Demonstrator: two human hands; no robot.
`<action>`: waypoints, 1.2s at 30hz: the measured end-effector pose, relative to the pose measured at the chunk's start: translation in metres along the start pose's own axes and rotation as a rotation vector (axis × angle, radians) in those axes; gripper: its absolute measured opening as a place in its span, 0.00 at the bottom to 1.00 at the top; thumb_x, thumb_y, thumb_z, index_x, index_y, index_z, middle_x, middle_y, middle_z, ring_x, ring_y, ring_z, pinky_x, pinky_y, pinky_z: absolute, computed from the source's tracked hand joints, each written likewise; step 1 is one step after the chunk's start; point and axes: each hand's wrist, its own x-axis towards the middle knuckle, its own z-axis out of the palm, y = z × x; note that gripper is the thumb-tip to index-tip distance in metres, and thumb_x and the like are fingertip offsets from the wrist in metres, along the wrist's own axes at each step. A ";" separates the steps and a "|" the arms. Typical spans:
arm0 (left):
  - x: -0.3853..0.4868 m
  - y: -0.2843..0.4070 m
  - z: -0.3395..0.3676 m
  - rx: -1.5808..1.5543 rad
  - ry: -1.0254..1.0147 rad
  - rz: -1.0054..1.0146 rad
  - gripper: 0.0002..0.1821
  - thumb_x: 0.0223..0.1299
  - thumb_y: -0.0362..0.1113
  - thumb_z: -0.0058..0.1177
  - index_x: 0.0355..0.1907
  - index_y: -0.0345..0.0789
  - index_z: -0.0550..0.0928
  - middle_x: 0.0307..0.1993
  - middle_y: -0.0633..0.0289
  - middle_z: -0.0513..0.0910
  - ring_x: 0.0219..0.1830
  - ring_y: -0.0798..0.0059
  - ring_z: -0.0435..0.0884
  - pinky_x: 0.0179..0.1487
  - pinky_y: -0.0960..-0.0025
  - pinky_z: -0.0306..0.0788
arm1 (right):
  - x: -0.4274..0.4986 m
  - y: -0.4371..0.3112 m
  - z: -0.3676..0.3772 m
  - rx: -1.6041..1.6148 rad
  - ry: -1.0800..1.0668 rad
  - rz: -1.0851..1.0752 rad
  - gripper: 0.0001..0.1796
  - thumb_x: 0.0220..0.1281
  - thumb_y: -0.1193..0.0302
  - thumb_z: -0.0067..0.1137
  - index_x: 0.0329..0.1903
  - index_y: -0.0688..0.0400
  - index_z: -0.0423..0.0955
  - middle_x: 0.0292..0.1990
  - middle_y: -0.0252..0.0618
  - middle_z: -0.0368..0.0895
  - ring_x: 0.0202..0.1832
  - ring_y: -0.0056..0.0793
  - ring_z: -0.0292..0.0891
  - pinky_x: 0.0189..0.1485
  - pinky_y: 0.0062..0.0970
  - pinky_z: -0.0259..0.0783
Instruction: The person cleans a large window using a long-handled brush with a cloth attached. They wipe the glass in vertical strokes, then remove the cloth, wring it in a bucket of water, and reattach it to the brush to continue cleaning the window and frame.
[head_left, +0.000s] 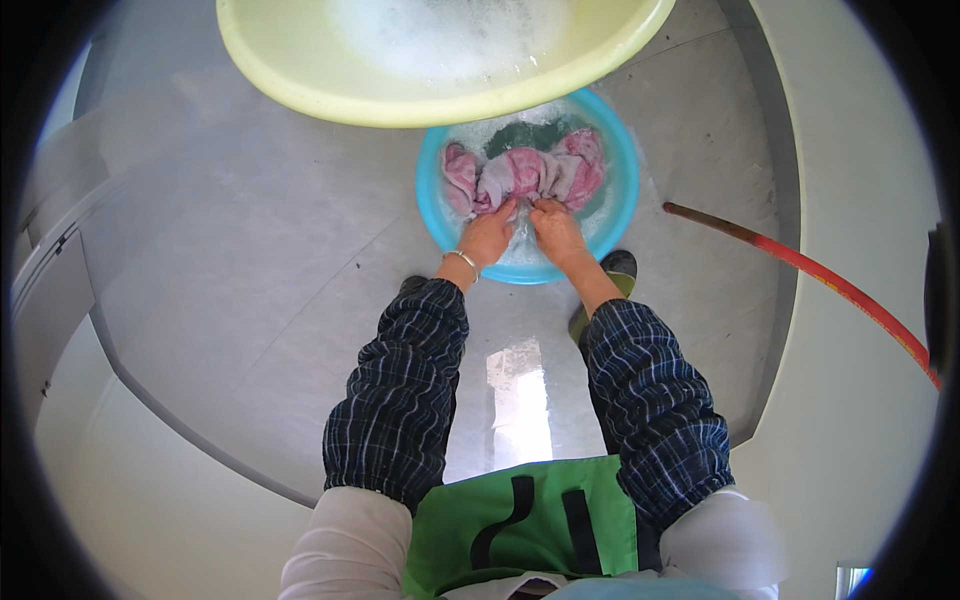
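Note:
A pink and white cloth (525, 174) lies bunched across a blue plastic basin (429, 202) of sudsy water on the floor. My left hand (489, 234) has its fingers at the cloth's near edge, left of the middle; a bangle is on that wrist. Close beside it, my right hand (556, 229) is curled at the same edge, a little to the right. The fingertips of both hands are partly hidden by cloth and water. Something dark green (529, 136) shows under the water behind the cloth.
A large pale yellow basin (337, 105) with foamy water stands beyond the blue one and overlaps its far rim in view. From the right wall a red hose (840, 283) reaches over the grey floor. My shoes (619, 270) flank the near side of the blue basin.

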 end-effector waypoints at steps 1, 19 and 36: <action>-0.005 0.003 0.001 0.090 0.033 0.022 0.20 0.56 0.32 0.45 0.53 0.38 0.77 0.41 0.48 0.81 0.44 0.52 0.79 0.48 0.56 0.71 | -0.003 0.003 -0.003 -0.088 -0.091 0.015 0.09 0.47 0.80 0.53 0.34 0.62 0.76 0.46 0.45 0.78 0.49 0.44 0.74 0.48 0.35 0.74; -0.027 0.028 -0.046 -0.198 -0.037 0.048 0.11 0.63 0.37 0.47 0.42 0.31 0.75 0.34 0.47 0.78 0.35 0.55 0.78 0.43 0.59 0.71 | -0.053 0.046 -0.100 0.417 0.171 0.228 0.04 0.50 0.80 0.57 0.24 0.69 0.75 0.35 0.48 0.80 0.33 0.46 0.76 0.33 0.35 0.69; -0.115 0.200 -0.157 -0.179 0.291 0.758 0.20 0.35 0.27 0.65 0.38 0.43 0.86 0.18 0.70 0.63 0.20 0.75 0.67 0.23 0.73 0.61 | -0.093 -0.004 -0.303 0.572 0.510 -0.248 0.06 0.36 0.84 0.62 0.20 0.61 0.75 0.25 0.39 0.79 0.26 0.35 0.75 0.26 0.28 0.67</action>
